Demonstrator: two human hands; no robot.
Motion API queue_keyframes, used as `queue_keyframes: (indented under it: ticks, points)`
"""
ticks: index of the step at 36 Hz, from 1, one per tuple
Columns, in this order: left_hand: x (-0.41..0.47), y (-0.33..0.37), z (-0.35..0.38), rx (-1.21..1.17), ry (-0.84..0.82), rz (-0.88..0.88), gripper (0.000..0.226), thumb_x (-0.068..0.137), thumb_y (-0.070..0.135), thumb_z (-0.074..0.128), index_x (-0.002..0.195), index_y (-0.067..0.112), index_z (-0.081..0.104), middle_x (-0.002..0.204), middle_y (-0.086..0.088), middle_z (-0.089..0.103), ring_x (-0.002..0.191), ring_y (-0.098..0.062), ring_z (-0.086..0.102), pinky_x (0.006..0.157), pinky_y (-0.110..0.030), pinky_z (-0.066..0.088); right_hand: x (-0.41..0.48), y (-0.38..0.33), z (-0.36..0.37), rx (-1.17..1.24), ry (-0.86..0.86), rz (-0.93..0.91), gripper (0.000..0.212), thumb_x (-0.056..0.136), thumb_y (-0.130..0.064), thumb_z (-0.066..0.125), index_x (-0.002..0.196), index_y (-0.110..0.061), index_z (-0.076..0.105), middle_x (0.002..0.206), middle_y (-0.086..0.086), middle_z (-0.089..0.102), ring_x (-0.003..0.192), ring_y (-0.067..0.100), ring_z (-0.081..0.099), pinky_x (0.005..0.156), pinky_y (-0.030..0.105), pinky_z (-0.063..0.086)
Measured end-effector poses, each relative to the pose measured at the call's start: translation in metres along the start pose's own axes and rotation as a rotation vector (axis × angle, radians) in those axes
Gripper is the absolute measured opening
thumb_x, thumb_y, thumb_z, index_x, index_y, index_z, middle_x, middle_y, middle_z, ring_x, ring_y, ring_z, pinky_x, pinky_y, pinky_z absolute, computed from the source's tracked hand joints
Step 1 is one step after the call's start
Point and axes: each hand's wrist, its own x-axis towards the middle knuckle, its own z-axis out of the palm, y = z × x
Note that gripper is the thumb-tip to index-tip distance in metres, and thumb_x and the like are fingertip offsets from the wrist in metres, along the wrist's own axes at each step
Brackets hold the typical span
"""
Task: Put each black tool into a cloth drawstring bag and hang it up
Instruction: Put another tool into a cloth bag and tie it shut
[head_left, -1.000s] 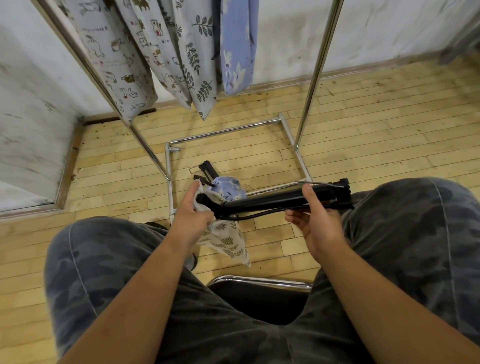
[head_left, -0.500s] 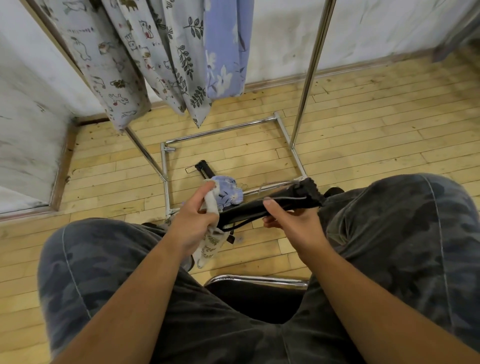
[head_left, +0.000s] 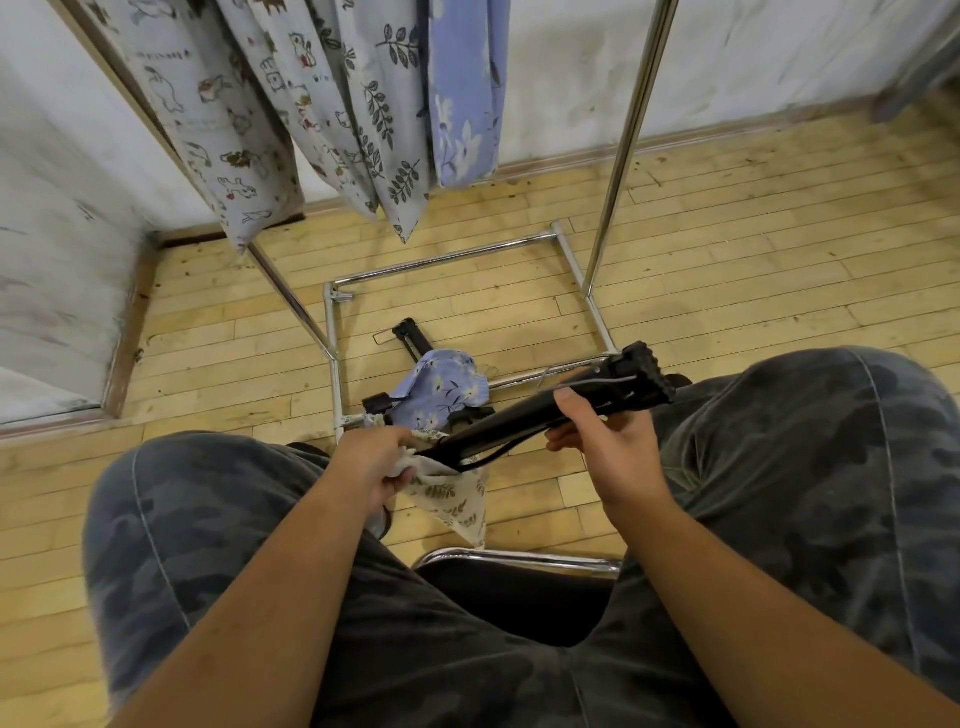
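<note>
Head view, looking down between the knees of a seated person: one long black tool (head_left: 540, 410) is held across the gap, its long axis slanting from lower left to upper right. Its knobbed end (head_left: 641, 374) points up and right; its narrow end sits in the mouth of a cream leaf-print drawstring bag (head_left: 452, 499). The left hand (head_left: 376, 460) pinches the bag's gathered mouth, fingers closed on the cloth. The right hand (head_left: 605, 441) grips the tool's shaft, thumb on top. On the floor (head_left: 727, 249) inside the metal rack (head_left: 618, 171) base lies one blue flowered bag (head_left: 441, 384), with a second black tool (head_left: 410, 335) partly under it. Four filled cloth bags (head_left: 363, 104) hang from the rack.
</note>
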Motion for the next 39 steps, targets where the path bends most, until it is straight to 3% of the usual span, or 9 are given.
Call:
queue_keyframes:
  ticks: [3, 7, 14, 19, 24, 31, 33, 36, 39]
  points:
    - [0.004, 0.0, -0.002, 0.006, 0.006, -0.016, 0.022, 0.101, 0.008, 0.057, 0.122, 0.006, 0.066, 0.122, -0.012, 0.054, 0.084, -0.026, 0.058, 0.055, -0.03, 0.05, -0.001, 0.0, 0.001, 0.003, -0.001, 0.006, 0.022, 0.093, -0.013, 0.072, 0.112, -0.003, 0.066, 0.099, 0.019, 0.073, 0.077, 0.031, 0.069, 0.07, 0.039, 0.06]
    - [0.002, 0.0, -0.003, -0.036, 0.046, -0.054, 0.015, 0.098, 0.004, 0.057, 0.113, 0.002, 0.056, 0.102, -0.017, 0.054, 0.075, -0.025, 0.057, 0.057, -0.03, 0.05, -0.002, -0.002, 0.001, 0.005, -0.011, -0.011, 0.013, 0.094, -0.011, 0.07, 0.106, -0.012, 0.068, 0.097, 0.013, 0.074, 0.081, 0.026, 0.07, 0.073, 0.038, 0.061]
    - [0.001, 0.004, -0.009, -0.095, -0.111, -0.176, 0.016, 0.096, 0.009, 0.061, 0.111, 0.009, 0.057, 0.114, -0.018, 0.058, 0.083, -0.026, 0.062, 0.058, -0.033, 0.057, 0.002, -0.009, -0.003, 0.058, 0.095, -0.005, 0.015, 0.094, -0.014, 0.071, 0.106, -0.017, 0.063, 0.104, 0.017, 0.072, 0.08, 0.026, 0.068, 0.075, 0.04, 0.059]
    - [0.014, -0.004, -0.005, 0.196, 0.021, -0.04, 0.032, 0.088, 0.037, 0.071, 0.108, 0.013, 0.062, 0.112, -0.014, 0.066, 0.101, -0.031, 0.067, 0.082, -0.04, 0.06, 0.003, -0.013, -0.005, 0.094, 0.123, 0.012, 0.016, 0.094, -0.012, 0.071, 0.103, -0.02, 0.06, 0.112, 0.023, 0.069, 0.083, 0.03, 0.067, 0.08, 0.045, 0.058]
    - [0.007, -0.006, -0.006, 0.403, 0.002, 0.203, 0.014, 0.091, 0.035, 0.07, 0.096, 0.021, 0.069, 0.1, -0.006, 0.067, 0.085, -0.02, 0.062, 0.076, -0.035, 0.05, 0.002, -0.009, -0.003, 0.057, 0.058, -0.018, 0.028, 0.094, -0.012, 0.071, 0.119, -0.006, 0.06, 0.109, 0.024, 0.07, 0.083, 0.03, 0.068, 0.067, 0.035, 0.059]
    - [0.011, 0.001, -0.006, 0.188, -0.034, 0.11, 0.012, 0.094, 0.027, 0.062, 0.1, 0.017, 0.06, 0.101, -0.015, 0.062, 0.089, -0.029, 0.062, 0.09, -0.046, 0.053, 0.0, -0.012, -0.003, 0.113, -0.026, -0.038, 0.011, 0.096, -0.006, 0.066, 0.101, -0.015, 0.066, 0.095, 0.017, 0.069, 0.076, 0.029, 0.064, 0.066, 0.04, 0.056]
    - [0.009, 0.003, -0.008, 0.119, -0.062, 0.102, 0.029, 0.083, 0.029, 0.071, 0.108, 0.019, 0.061, 0.099, -0.015, 0.067, 0.087, -0.03, 0.067, 0.087, -0.044, 0.056, 0.001, -0.016, -0.004, 0.151, -0.024, -0.001, 0.008, 0.097, -0.006, 0.063, 0.099, -0.014, 0.065, 0.092, 0.014, 0.069, 0.074, 0.028, 0.062, 0.067, 0.041, 0.053]
    - [0.013, 0.002, -0.011, 0.051, -0.11, 0.088, 0.073, 0.052, 0.034, 0.084, 0.12, 0.025, 0.059, 0.114, -0.017, 0.071, 0.101, -0.039, 0.072, 0.095, -0.058, 0.056, 0.003, -0.023, -0.006, 0.181, 0.0, 0.024, 0.007, 0.098, -0.007, 0.061, 0.097, -0.014, 0.062, 0.089, 0.011, 0.068, 0.071, 0.025, 0.059, 0.064, 0.039, 0.05]
    - [0.018, -0.001, -0.011, 0.031, -0.171, 0.106, 0.08, 0.057, 0.023, 0.087, 0.131, 0.027, 0.059, 0.122, -0.016, 0.071, 0.106, -0.038, 0.072, 0.096, -0.057, 0.056, 0.004, -0.028, -0.008, 0.171, 0.013, 0.038, 0.006, 0.098, -0.01, 0.062, 0.099, -0.015, 0.059, 0.09, 0.009, 0.067, 0.069, 0.023, 0.058, 0.064, 0.038, 0.049]
